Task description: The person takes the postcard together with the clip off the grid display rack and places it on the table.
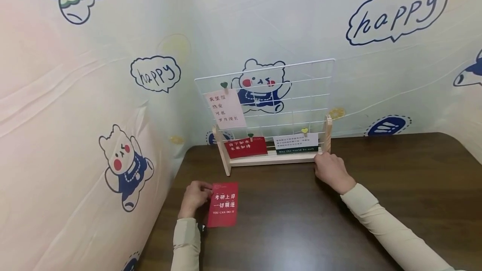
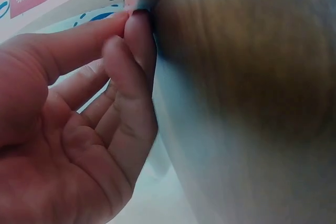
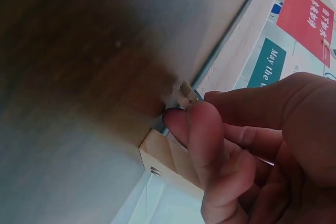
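Observation:
A red card (image 1: 225,206) with white print lies or hovers at the table's front left; I cannot tell if it touches the wood. My left hand (image 1: 196,198) pinches its upper left edge between thumb and fingertips. My right hand (image 1: 333,170) is by the right foot of the wire grid rack (image 1: 271,114). In the right wrist view its thumb and fingers pinch a small pale clip (image 3: 186,93). Heart clips hold a pink card (image 1: 226,110), a red card (image 1: 246,148) and a white and green card (image 1: 296,143) on the grid.
The rack's wooden base (image 1: 273,160) stands at the back of the dark brown table (image 1: 286,221). A printed cloth (image 1: 150,24) with cartoon bears hangs behind and at the left, close to the table edge.

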`<state>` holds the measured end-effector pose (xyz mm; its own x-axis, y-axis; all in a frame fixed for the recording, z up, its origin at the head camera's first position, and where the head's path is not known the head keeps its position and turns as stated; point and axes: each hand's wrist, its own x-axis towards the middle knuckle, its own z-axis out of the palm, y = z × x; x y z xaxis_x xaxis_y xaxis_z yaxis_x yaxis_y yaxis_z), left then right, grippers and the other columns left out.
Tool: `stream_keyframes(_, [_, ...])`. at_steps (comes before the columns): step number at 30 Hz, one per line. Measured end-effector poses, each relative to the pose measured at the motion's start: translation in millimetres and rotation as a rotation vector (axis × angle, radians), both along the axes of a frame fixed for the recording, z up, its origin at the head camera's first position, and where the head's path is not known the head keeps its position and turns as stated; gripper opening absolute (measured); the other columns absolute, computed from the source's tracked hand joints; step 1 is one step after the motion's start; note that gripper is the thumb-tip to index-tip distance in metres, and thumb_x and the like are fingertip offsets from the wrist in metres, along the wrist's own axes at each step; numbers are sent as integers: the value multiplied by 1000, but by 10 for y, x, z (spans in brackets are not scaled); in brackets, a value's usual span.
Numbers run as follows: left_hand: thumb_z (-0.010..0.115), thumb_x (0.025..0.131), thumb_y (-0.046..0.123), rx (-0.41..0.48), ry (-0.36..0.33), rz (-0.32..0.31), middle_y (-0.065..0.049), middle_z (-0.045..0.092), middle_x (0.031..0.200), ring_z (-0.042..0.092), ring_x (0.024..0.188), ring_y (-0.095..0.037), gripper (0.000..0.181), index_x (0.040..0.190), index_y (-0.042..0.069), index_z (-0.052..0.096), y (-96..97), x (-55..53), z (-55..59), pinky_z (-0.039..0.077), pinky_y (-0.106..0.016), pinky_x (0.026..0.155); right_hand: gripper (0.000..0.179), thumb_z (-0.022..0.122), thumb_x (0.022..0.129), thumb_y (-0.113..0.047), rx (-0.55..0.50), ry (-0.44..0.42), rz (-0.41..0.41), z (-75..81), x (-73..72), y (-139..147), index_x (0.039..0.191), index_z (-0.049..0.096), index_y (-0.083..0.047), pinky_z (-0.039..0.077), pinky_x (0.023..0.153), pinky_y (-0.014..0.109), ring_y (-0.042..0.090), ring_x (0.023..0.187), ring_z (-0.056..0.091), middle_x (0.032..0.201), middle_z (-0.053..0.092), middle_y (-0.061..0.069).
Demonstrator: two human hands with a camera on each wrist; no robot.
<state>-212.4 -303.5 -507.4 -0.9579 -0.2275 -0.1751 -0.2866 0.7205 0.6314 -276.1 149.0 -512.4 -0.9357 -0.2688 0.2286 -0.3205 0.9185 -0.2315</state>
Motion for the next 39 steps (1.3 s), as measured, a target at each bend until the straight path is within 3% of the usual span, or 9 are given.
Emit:
stream_keyframes(7, [70, 93, 5, 35, -21, 5, -16, 75, 98, 67, 77, -19, 19, 110, -1, 76, 25, 16, -26, 57, -31, 66, 17, 74, 88, -7, 0, -11, 3, 0, 8, -2, 72, 67, -4, 46, 42, 48, 32, 54, 63, 69, 68, 16])
stream_keyframes(15, [72, 91, 3, 64, 7, 6, -14, 76, 89, 69, 71, -15, 15, 105, -3, 76, 69, 40, -74, 61, -32, 65, 18, 75, 88, -8, 1, -29, 1, -2, 7, -14, 73, 66, -5, 46, 43, 47, 32, 55, 63, 70, 68, 15])
stream_keyframes(21, [75, 90, 5, 44, -1, 11, -10, 76, 86, 67, 68, -14, 14, 102, 0, 78, 114, 18, -72, 58, -29, 62, 20, 76, 90, -11, 11, -44, 2, 6, 5, -5, 73, 66, -5, 45, 42, 45, 29, 52, 61, 68, 66, 14])
stream_keyframes(36, [78, 89, 8, -34, 53, 13, -9, 77, 83, 66, 69, -15, 10, 97, 2, 79, 128, -3, -31, 54, -28, 60, 16, 77, 90, -14, 9, -17, 4, 30, 12, -8, 80, 71, -2, 46, 42, 46, 29, 53, 62, 69, 68, 16])
stream_keyframes(39, [78, 90, 12, -72, 107, 24, -10, 78, 86, 66, 71, -17, 12, 99, 3, 79, 139, -3, -4, 52, -29, 62, 15, 78, 90, -15, 0, -2, 5, 37, 10, -15, 82, 72, -3, 46, 42, 46, 29, 54, 62, 71, 69, 15])
